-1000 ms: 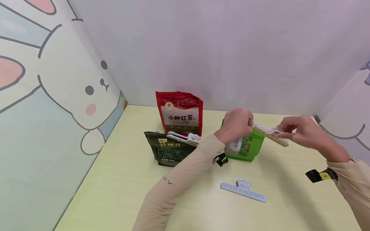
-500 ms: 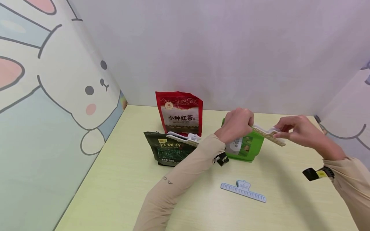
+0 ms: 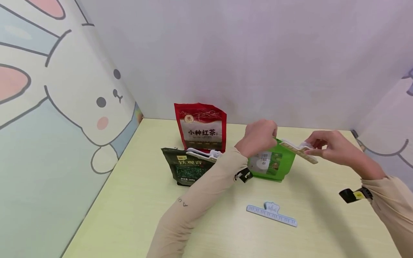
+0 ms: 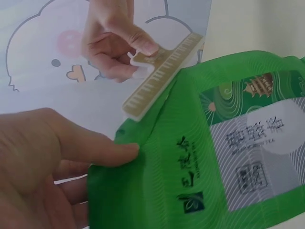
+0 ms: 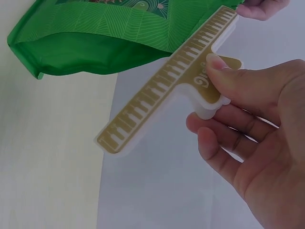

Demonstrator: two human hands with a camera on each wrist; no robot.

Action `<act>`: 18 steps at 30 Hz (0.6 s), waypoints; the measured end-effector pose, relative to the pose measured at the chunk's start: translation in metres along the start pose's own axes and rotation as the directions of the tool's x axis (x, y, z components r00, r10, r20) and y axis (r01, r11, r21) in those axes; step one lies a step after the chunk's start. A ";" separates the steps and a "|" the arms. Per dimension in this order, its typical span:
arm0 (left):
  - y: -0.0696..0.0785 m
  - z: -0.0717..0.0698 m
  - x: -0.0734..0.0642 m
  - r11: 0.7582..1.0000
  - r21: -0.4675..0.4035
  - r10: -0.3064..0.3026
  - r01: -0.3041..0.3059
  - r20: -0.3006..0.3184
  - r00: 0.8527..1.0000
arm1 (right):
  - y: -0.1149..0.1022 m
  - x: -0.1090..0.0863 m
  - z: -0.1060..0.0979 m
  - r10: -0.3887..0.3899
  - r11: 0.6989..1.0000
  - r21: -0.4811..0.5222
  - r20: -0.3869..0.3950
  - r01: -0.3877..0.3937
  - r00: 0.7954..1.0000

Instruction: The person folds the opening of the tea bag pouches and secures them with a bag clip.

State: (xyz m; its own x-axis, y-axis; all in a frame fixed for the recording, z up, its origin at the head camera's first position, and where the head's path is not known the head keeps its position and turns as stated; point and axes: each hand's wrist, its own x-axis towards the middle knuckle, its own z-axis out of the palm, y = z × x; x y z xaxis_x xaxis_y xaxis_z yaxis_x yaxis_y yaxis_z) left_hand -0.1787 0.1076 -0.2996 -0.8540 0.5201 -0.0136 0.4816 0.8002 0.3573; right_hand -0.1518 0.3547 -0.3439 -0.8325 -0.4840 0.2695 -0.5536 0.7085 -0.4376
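Observation:
In the head view my left hand (image 3: 259,139) pinches the top edge of a green tea bag (image 3: 274,163) standing on the table. Its thumb (image 4: 107,149) lies on the bag's front in the left wrist view, fingers behind. My right hand (image 3: 333,147) holds a gold-and-white piano-key bag clip (image 3: 298,150) by its handles, thumb on top and fingers below. The clip (image 5: 167,86) lies along the bag's top edge, one end sticking out past the corner. Whether its jaws grip the bag cannot be told.
A light-blue piano-key clip (image 3: 271,214) lies on the table (image 3: 226,233) in front. To the left stands a dark tea bag (image 3: 187,172) with a white clip (image 3: 204,154) along its top. Behind it a red tea bag (image 3: 202,130) stands near the back wall (image 3: 245,64).
My left hand has shifted slightly left along the bag's top, baring more of the green front. My right hand and the gold clip have moved a little left.

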 end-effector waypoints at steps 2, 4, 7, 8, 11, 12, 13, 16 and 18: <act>-0.002 -0.004 -0.003 1.000 0.003 -0.024 0.024 0.008 1.000 | 0.000 0.000 0.001 -0.010 1.000 -0.011 -0.013 0.009 1.000; -0.003 -0.007 -0.004 1.000 -0.002 -0.027 0.027 0.005 1.000 | 0.001 0.000 0.001 -0.014 1.000 -0.019 -0.028 0.013 1.000; -0.003 -0.007 -0.004 1.000 -0.003 -0.023 0.023 0.001 1.000 | 0.000 0.000 0.001 -0.013 1.000 -0.014 -0.045 0.012 0.999; -0.003 -0.007 -0.004 1.000 0.000 -0.021 0.021 -0.004 1.000 | -0.001 0.000 0.001 -0.016 1.000 -0.010 -0.049 0.015 0.999; -0.003 -0.007 -0.004 1.000 -0.001 -0.029 0.029 -0.016 0.999 | -0.005 0.003 0.000 -0.042 0.999 -0.004 -0.063 0.042 0.997; -0.003 -0.007 -0.005 0.999 -0.004 -0.033 0.033 -0.020 0.999 | -0.006 0.004 0.000 -0.053 0.999 -0.004 -0.067 0.052 0.996; -0.003 -0.007 -0.005 0.999 -0.009 -0.038 0.037 -0.024 0.999 | -0.008 0.006 0.000 -0.064 0.998 -0.006 -0.069 0.064 0.996; -0.003 -0.007 -0.006 0.998 -0.025 -0.052 0.051 -0.039 0.998 | -0.012 0.010 -0.001 -0.083 0.997 0.000 -0.072 0.083 0.994; -0.004 -0.006 -0.006 0.998 -0.039 -0.057 0.055 -0.049 0.997 | -0.014 0.014 0.000 -0.091 0.996 0.006 -0.073 0.092 0.993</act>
State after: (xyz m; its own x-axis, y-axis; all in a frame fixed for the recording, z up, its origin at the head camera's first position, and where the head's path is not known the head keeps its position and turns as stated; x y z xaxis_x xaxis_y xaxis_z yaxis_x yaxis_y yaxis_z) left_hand -0.1767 0.0994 -0.2949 -0.8886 0.4586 0.0121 0.4261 0.8152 0.3924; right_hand -0.1556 0.3379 -0.3341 -0.7776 -0.5079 0.3705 -0.6279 0.6577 -0.4162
